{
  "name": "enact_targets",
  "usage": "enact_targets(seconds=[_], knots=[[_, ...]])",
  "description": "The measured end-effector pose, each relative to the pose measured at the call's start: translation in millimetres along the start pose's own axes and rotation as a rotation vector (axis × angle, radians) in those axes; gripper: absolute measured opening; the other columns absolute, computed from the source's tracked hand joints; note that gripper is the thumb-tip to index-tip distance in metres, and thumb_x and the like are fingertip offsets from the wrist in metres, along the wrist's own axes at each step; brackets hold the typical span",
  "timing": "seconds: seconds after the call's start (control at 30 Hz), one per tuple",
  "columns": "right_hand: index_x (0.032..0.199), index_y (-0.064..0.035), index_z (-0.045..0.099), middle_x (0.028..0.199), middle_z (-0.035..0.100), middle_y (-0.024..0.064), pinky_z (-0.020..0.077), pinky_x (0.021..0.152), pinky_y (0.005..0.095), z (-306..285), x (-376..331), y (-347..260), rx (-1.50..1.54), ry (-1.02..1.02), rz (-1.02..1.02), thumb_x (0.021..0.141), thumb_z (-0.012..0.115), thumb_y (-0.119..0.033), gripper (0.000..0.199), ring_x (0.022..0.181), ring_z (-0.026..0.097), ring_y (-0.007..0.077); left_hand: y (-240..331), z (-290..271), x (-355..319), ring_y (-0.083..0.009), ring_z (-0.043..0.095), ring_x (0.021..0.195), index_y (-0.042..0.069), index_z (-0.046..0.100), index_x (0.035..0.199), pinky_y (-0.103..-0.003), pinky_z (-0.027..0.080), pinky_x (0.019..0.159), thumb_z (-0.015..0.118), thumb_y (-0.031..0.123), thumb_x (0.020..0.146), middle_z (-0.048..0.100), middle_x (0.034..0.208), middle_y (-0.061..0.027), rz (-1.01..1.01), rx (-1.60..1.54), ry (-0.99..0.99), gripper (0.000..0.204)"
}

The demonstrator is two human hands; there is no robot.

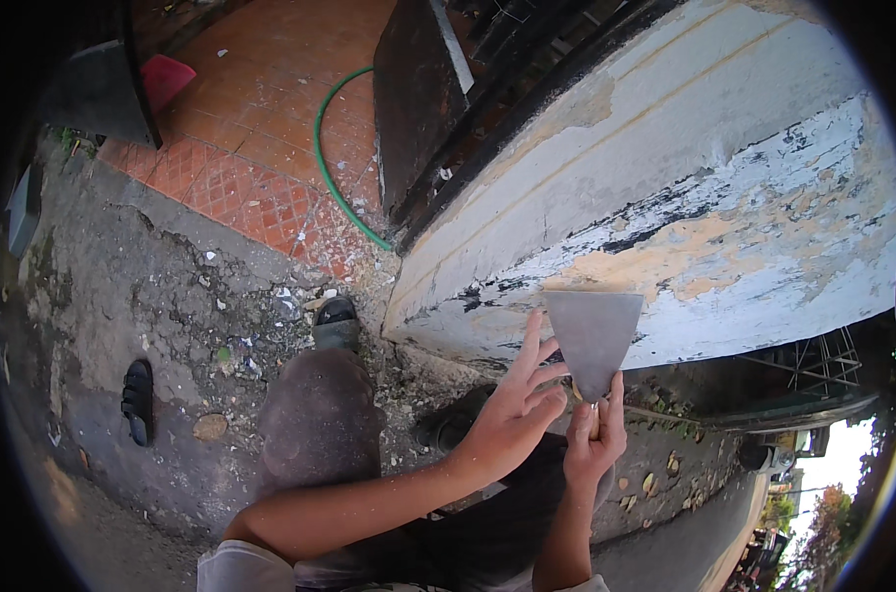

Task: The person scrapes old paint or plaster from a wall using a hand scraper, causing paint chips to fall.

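Note:
My right hand (595, 444) is closed around the handle of a wide metal paint scraper (594, 335), which flares toward its straight front edge. That edge meets the wall (705, 237) at a bare tan patch in the flaking white and pale-blue paint; whether it presses on the surface I cannot tell. Just left of the blade, my left hand (507, 419) is open with its fingers apart. Its fingertips come close to the blade's side, and I cannot make out whether they touch it.
Paint chips litter the cracked ground (211, 326) and orange tiles (241, 197). A green hose (322, 148) curves beside a dark panel (418, 109) next to the wall. A loose black sandal (137, 403) lies left of my knee (320, 419). A metal rack (828, 360) stands at right.

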State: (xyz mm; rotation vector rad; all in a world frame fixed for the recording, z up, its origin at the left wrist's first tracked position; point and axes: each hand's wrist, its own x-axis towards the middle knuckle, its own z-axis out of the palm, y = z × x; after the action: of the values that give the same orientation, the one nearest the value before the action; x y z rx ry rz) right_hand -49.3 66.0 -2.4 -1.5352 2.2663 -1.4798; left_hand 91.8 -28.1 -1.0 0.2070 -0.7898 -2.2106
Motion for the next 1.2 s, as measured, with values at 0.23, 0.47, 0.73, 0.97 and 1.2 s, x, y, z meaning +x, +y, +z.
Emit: enact_targets(seconds=[0.23,0.47,0.73,0.97,1.2], knots=[[0.143,0.0043,0.038,0.069,0.051,-0.0042,0.0281,0.047,0.0178,5,9,13,-0.052,-0.070,-0.087,0.096,0.056,-0.011,0.052,0.054,0.038,0.0005,6,-3,5,-0.0261,0.031,0.139,-0.002,0.002,0.151,-0.037,0.031,0.111,0.049,0.012,0.097,0.015,0.157,-0.0178,-0.105,-0.048,0.012,0.073],[0.137,0.0063,0.046,0.070,0.055,0.0007,0.0350,0.050,0.0209,-10,46,27,-0.180,-0.119,-0.245,0.092,0.060,-0.009,0.049,0.056,0.043,0.0040,9,5,6,-0.0257,0.025,0.143,-0.003,0.004,0.151,-0.037,0.027,0.113,0.046,0.013,0.097,0.014,0.158,-0.0166,-0.115,-0.107,-0.018,0.070],[0.132,-0.0130,0.059,0.063,0.050,0.0078,0.0423,0.049,0.0325,57,96,-95,-0.077,-0.420,-0.608,0.081,0.069,-0.002,0.054,0.050,0.045,0.0208,1,-2,1,-0.0184,0.032,0.138,-0.004,0.017,0.149,-0.033,0.027,0.112,0.044,0.013,0.096,0.032,0.149,-0.0125,-0.002,-0.278,0.047,0.062],[0.131,-0.0103,0.059,0.071,0.058,0.0094,0.0448,0.051,0.0298,22,58,-62,-0.101,-0.359,-0.499,0.081,0.070,-0.002,0.052,0.053,0.053,0.0197,3,4,-8,-0.0230,0.034,0.138,-0.005,0.020,0.148,-0.037,0.028,0.113,0.041,0.016,0.096,0.032,0.149,-0.0153,-0.114,0.007,0.004,0.060],[0.126,-0.0002,0.060,0.089,0.068,0.0163,0.0501,0.068,0.0277,-53,30,-16,-0.323,-0.210,-0.164,0.082,0.068,0.001,0.045,0.070,0.064,0.0213,-1,11,-10,-0.0259,0.033,0.138,-0.001,0.020,0.150,-0.038,0.030,0.112,0.042,0.019,0.097,0.035,0.149,-0.0153,-0.225,-0.130,0.037,0.061]])
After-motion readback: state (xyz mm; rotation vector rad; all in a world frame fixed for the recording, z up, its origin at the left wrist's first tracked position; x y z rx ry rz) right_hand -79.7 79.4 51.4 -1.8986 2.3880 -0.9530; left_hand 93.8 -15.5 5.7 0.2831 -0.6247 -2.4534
